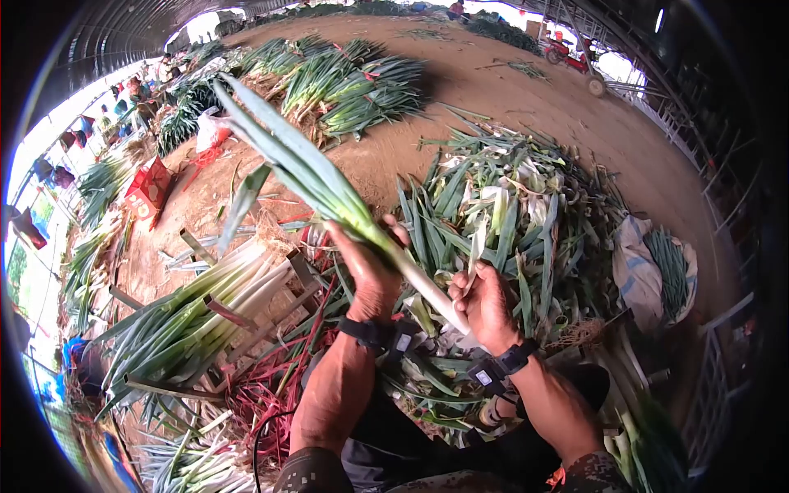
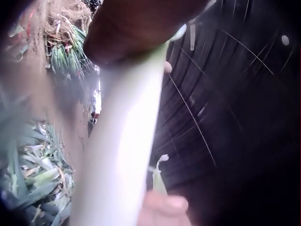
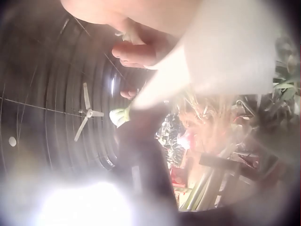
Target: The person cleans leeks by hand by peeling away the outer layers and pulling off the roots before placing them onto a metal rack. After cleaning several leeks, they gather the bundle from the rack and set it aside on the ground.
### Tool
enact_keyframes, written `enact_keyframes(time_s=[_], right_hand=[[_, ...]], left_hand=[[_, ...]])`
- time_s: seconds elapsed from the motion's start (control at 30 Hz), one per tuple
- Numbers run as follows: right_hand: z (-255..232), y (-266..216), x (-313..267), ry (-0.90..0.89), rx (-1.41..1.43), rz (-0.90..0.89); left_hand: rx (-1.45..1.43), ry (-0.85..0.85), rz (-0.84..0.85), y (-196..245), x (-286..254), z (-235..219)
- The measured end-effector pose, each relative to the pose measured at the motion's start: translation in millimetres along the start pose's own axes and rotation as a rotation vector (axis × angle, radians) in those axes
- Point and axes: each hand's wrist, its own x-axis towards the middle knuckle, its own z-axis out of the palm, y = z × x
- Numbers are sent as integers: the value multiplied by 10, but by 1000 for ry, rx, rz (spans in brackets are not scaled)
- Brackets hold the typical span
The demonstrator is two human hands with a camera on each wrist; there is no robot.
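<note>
A long green onion (image 1: 325, 177) runs diagonally across the head view, leaves up to the left, white stem down to the right. My left hand (image 1: 370, 267) grips it where the leaves meet the stem. Beside the lower stem, my right hand (image 1: 486, 308) pinches a thin pale strip of leaf (image 1: 477, 246) between thumb and curled fingers. The white stem (image 2: 122, 136) fills the middle of the left wrist view, with the right fingers (image 2: 164, 207) below it. In the right wrist view the stem (image 3: 164, 84) is blurred, with the right fingers (image 3: 136, 52) above it.
A heap of leaf scraps (image 1: 526, 197) lies ahead to the right, beside a white sack (image 1: 639, 267). Trimmed onions (image 1: 197, 316) rest on a rack at the left, near red straps (image 1: 275, 390). Bundled onions (image 1: 362, 86) and a red box (image 1: 149, 193) are farther back.
</note>
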Motion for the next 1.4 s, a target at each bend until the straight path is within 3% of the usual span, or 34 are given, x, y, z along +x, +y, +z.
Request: enact_keyframes(time_s=[0.07,0.13,0.2,0.23,0.4,0.47,0.53,0.6,0.67,0.7,0.73,0.77,0.8,0.87,0.97,1.07,1.13,1.2,1.33,1.4], right_hand=[[85,-26,-42,58,-39,38],[79,-121,-130,10,-116,72],[31,-247,-276,-12,-264,3],[18,-317,-391,7,-353,9],[-194,-560,-851,83,-798,64],[-484,-644,-1036,93,-1048,-48],[-816,-732,-1154,226,-1025,-24],[-730,-766,-1199,291,-1215,47],[-393,-685,-1066,35,-1213,-90],[-309,-619,-960,-59,-1396,-189],[-371,-464,-787,-245,-1497,-518],[-175,-383,-663,-285,-1612,-720],[-50,-306,-576,-298,-1650,-718],[23,-72,-410,-289,-1726,-527],[-183,162,-222,-328,-1452,-814],[-67,-69,-528,-175,-988,-84],[-233,-126,-652,-213,-910,-187],[-340,-243,-847,-193,-1082,-176],[-572,-394,-1155,-88,-780,18],[-526,-504,-1090,9,-996,158]], left_hand=[[110,-95,-31,-123,29,-159],[54,4,-71,-47,164,-198],[67,-95,-13,114,336,-258],[93,2,34,195,364,-212],[137,-16,91,379,484,-365],[177,19,146,545,616,-466],[286,72,262,741,656,-498],[299,134,310,742,629,-436],[291,166,333,667,562,-366],[316,138,357,622,590,-417],[307,153,336,575,538,-356],[373,161,350,522,483,-344],[438,169,364,473,435,-343],[422,146,338,375,357,-299],[355,157,304,329,546,-456],[518,161,390,465,636,-629],[403,240,328,533,723,-613],[263,244,324,605,763,-573],[266,214,287,812,858,-763],[198,146,298,837,872,-802]])
